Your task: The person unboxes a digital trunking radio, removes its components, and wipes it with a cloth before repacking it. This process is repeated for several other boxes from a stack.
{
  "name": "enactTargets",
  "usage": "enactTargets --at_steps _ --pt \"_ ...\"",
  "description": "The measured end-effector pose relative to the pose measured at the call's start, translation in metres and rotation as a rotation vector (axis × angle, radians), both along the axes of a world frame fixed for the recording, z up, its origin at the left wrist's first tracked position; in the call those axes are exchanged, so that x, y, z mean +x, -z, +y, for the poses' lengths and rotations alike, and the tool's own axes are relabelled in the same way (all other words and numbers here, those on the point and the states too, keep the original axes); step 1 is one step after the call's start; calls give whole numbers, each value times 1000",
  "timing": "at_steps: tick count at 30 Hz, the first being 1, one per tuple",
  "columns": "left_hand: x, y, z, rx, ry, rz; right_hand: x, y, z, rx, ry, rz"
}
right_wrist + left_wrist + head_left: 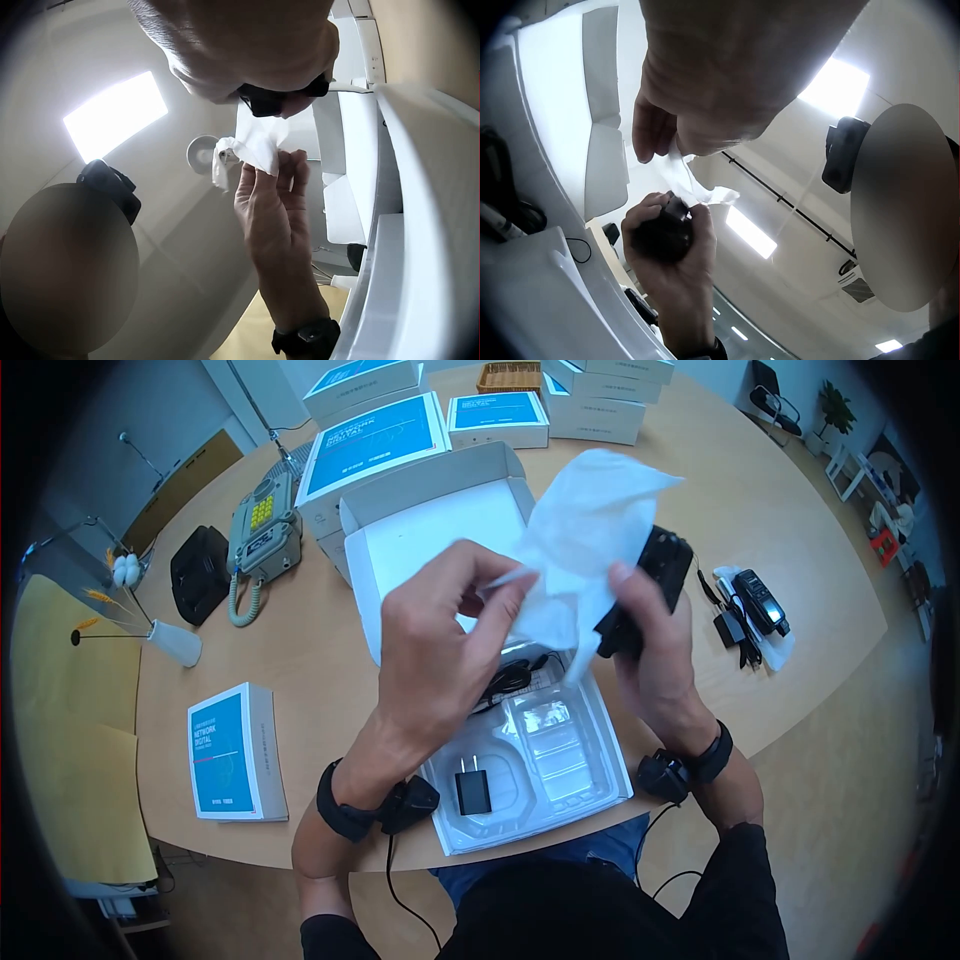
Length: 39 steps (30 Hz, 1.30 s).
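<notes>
My left hand [430,645] pinches a thin white wrapping sheet [590,525] between thumb and fingertips, above an open white box. Gripped in my right hand [660,670] is a black handheld device [668,565], which the sheet partly covers in the head view. From the left wrist, the device [664,236] shows end-on, with the right fingers curled round it. Below both hands, the box's clear plastic tray [550,750] holds a black plug adapter [473,792] and a coiled black cable [512,678]. The box lid [425,510] stands raised behind the left hand.
On the right lie another black handheld device [762,600] and a black adapter [730,628] on white wrapping. A blue-and-white box [222,755] lies at left. Behind it are a white vase [175,643] and a desk telephone [265,525]. Several more boxes [375,445] stand at the back.
</notes>
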<state>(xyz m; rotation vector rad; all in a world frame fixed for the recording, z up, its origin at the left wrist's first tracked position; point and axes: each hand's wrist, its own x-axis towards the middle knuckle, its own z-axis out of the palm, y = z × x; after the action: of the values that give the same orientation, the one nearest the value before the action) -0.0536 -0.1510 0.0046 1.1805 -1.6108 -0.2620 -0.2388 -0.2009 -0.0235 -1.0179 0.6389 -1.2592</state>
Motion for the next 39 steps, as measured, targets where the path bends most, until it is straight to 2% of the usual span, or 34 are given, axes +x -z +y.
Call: enactTargets --at_steps 1,3,5,7,9,11,12,13,15,17,19,21,23,26,29,33,39 --pt "1 -1 1 0 -7 1 2 -5 0 37 22 -28" --pt "3 -7 2 -48 -200 81 -4 -10 -2 98 -31 -146" --pt "7 -4 -4 -119 -238 82 -8 -10 -4 108 -98 -192" --pt "9 -1 -8 -310 -264 65 -8 -15 1 16 -133 -164" --pt "10 1 -11 -293 -260 75 -8 -17 4 3 -194 -135" --pt "10 2 -9 -271 -248 87 -4 -22 11 -128 -219 136" --pt "10 1 -8 -178 -253 101 -4 -16 8 -201 -355 10" --pt "10 1 -8 -86 -257 114 -5 -16 12 -203 -408 -7" --pt "9 2 -8 -98 -233 101 -6 -17 14 -149 -560 -47" --pt "7 1 -7 -110 -211 86 0 -20 21 -94 -530 0" --pt "4 -4 -2 -89 -185 85 3 -14 21 -101 -419 248" --pt "4 -4 -2 -89 -156 52 3 -11 18 -101 -387 260" --pt "3 -4 -3 -94 -124 22 0 -14 14 -81 -380 371" --pt "5 -5 -4 -158 -74 -65 -2 -15 9 -47 -466 352" --pt "8 -10 -3 -144 -4 -87 -2 -7 5 -151 -456 332" --pt "11 -11 -3 -191 35 -172 -1 -10 6 -89 -485 321" --pt "11 -11 -5 -213 41 -200 1 -11 11 -92 -389 370"
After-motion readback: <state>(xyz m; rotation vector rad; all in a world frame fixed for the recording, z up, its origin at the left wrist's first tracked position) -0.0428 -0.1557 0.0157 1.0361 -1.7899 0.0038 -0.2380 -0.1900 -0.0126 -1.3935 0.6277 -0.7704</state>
